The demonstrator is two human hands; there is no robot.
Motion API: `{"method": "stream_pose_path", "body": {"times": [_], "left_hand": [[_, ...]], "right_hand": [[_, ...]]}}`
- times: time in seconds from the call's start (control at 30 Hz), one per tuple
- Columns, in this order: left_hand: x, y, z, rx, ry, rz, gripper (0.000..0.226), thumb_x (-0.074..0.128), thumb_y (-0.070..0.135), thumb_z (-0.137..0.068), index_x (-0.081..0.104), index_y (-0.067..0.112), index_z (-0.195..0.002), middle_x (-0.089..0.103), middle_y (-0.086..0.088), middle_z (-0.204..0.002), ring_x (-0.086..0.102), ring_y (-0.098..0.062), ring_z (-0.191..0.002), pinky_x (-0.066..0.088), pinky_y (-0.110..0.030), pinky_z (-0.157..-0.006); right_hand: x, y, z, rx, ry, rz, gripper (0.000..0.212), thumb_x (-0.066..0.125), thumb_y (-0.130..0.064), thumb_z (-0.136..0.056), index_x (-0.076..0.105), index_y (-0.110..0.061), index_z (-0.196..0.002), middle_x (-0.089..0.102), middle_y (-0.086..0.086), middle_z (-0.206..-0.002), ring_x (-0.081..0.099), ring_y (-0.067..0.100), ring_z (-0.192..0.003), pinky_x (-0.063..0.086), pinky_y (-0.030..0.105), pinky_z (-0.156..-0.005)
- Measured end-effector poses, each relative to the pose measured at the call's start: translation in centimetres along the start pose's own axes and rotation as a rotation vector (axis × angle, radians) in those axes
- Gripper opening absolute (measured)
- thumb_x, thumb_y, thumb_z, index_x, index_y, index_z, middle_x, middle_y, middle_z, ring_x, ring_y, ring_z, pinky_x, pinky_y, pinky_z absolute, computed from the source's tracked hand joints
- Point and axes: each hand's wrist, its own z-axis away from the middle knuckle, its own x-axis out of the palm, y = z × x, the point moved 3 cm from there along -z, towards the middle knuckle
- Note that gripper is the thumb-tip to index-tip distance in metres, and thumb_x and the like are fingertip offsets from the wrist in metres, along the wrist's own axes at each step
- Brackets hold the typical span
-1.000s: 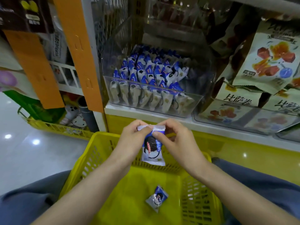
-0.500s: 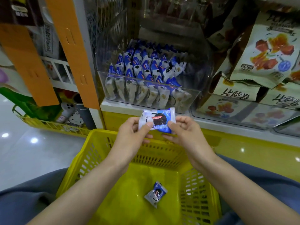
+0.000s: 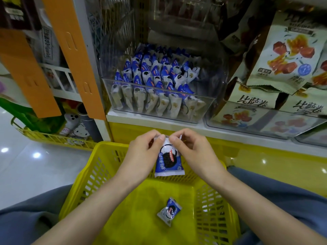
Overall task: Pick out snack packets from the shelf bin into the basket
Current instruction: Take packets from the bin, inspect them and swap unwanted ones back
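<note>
Starting at the left margin, what stands beside the shelf? (Reader)

Two orange panels (image 3: 30,73) slant down beside the white shelf upright. Below them a low yellow floor basket (image 3: 53,139) holds a cartoon-cat item (image 3: 79,133). (Legend)

And moving toward the centre? (Reader)

A yellow basket (image 3: 104,161) sits between the person's grey-blue trouser legs (image 3: 26,218), its far rim near the shelf front. The left hand (image 3: 141,154) has thumb and forefinger curled, pinching the upper left corner of a snack packet (image 3: 169,161). This packet is blue and white with a dark biscuit printed on it. It hangs upright over the basket's far side, well above the basket floor. Above it, on the shelf, a clear shelf bin (image 3: 159,112) holds rows of like packets standing on end. Below it, a second packet (image 3: 169,211) lies tilted on the basket floor. (Legend)

Does the other hand share the hold? (Reader)

Yes. The right hand (image 3: 193,151) has its fingers curled, pinching the packet's upper right corner, with its thumb tip just beside the left thumb. Farther right, large pale snack bags (image 3: 290,55) lean over a second clear bin (image 3: 265,128) of similar bags. (Legend)
</note>
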Motion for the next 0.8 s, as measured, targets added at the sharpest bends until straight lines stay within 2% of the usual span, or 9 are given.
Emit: {"method": "stream_pose_path", "body": {"times": [0.13,0.2,0.27,0.33,0.47,0.6,0.63,0.73,0.8], "left_hand": [[0.1,0.4,0.1,-0.019,0.034,0.096,0.027,0.049,0.016,-0.094,0.055,0.009,-0.069,0.052,-0.007,-0.064,0.046,-0.015,-0.064,0.039,-0.040,-0.062],[0.2,0.7,0.2,0.044,0.052,0.048,0.025,0.049,0.016,-0.094,0.055,0.007,-0.072,0.052,-0.012,-0.065,0.043,-0.014,-0.064,0.039,-0.041,-0.062],[0.2,1.2,0.5,0.106,0.050,-0.012,0.024,0.050,0.017,-0.094,0.054,0.013,-0.071,0.052,-0.008,-0.063,0.042,-0.009,-0.060,0.038,-0.036,-0.060],[0.2,1.3,0.6,0.129,0.050,-0.040,0.024,0.050,0.019,-0.094,0.055,0.014,-0.071,0.054,-0.009,-0.063,0.042,-0.008,-0.059,0.038,-0.034,-0.058],[0.1,0.9,0.3,0.057,0.048,0.014,0.024,0.049,0.022,-0.094,0.061,0.012,-0.076,0.060,-0.012,-0.070,0.050,-0.015,-0.065,0.042,-0.039,-0.061],[0.2,0.6,0.1,-0.028,0.011,0.111,0.035,0.050,0.019,-0.093,0.060,0.032,-0.062,0.058,0.012,-0.060,0.050,-0.004,-0.061,0.039,-0.019,-0.056],[0.3,0.5,0.0,-0.045,0.009,0.112,0.032,0.051,0.021,-0.093,0.061,0.031,-0.064,0.060,0.012,-0.063,0.054,-0.006,-0.064,0.043,-0.020,-0.059],[-0.1,-0.1,-0.3,-0.075,0.093,0.076,0.016,0.054,0.025,-0.091,0.055,0.023,-0.074,0.060,0.001,-0.071,0.058,-0.021,-0.072,0.049,-0.041,-0.069],[-0.4,-0.4,-0.5,-0.099,0.113,-0.004,0.022,0.051,0.022,-0.092,0.050,0.022,-0.071,0.054,0.002,-0.065,0.054,-0.019,-0.063,0.046,-0.041,-0.064]], "right_hand": [[-0.3,-0.2,-0.1,-0.012,0.030,0.033,0.016,0.060,-0.028,-0.087,0.062,-0.028,-0.070,0.068,0.000,-0.072,0.062,0.018,-0.070,0.052,0.039,-0.069],[-0.5,-0.3,-0.3,0.081,0.017,-0.096,0.023,0.061,-0.028,-0.086,0.063,-0.024,-0.064,0.065,-0.002,-0.065,0.060,0.012,-0.064,0.053,0.036,-0.066],[-0.6,-0.2,-0.5,0.219,-0.028,-0.286,0.027,0.062,-0.025,-0.086,0.063,-0.019,-0.060,0.064,-0.003,-0.059,0.059,0.007,-0.058,0.054,0.026,-0.059],[-0.8,-0.2,-0.5,0.248,-0.058,-0.335,0.024,0.062,-0.022,-0.086,0.065,-0.015,-0.064,0.066,-0.004,-0.058,0.060,0.004,-0.056,0.052,0.018,-0.054],[-1.2,-0.8,-0.4,-0.012,-0.040,-0.103,0.014,0.067,-0.020,-0.082,0.066,-0.026,-0.069,0.067,-0.011,-0.062,0.061,0.000,-0.061,0.049,0.015,-0.057],[-1.5,-1.4,0.2,-0.267,0.036,0.283,0.005,0.068,-0.035,-0.078,0.066,-0.030,-0.076,0.063,-0.018,-0.068,0.058,-0.001,-0.071,0.040,0.010,-0.060],[-1.6,-1.4,0.2,-0.281,0.072,0.331,0.008,0.067,-0.037,-0.079,0.067,-0.029,-0.077,0.064,-0.017,-0.070,0.058,0.000,-0.072,0.041,0.012,-0.059],[-2.1,-1.3,0.2,-0.254,0.160,0.358,0.014,0.063,-0.037,-0.082,0.067,-0.024,-0.080,0.065,-0.013,-0.076,0.059,0.002,-0.075,0.046,0.019,-0.061],[-2.6,-1.4,0.1,-0.241,0.217,0.291,0.010,0.062,-0.032,-0.084,0.064,-0.023,-0.079,0.064,-0.013,-0.076,0.057,-0.002,-0.079,0.042,0.011,-0.064]]}}
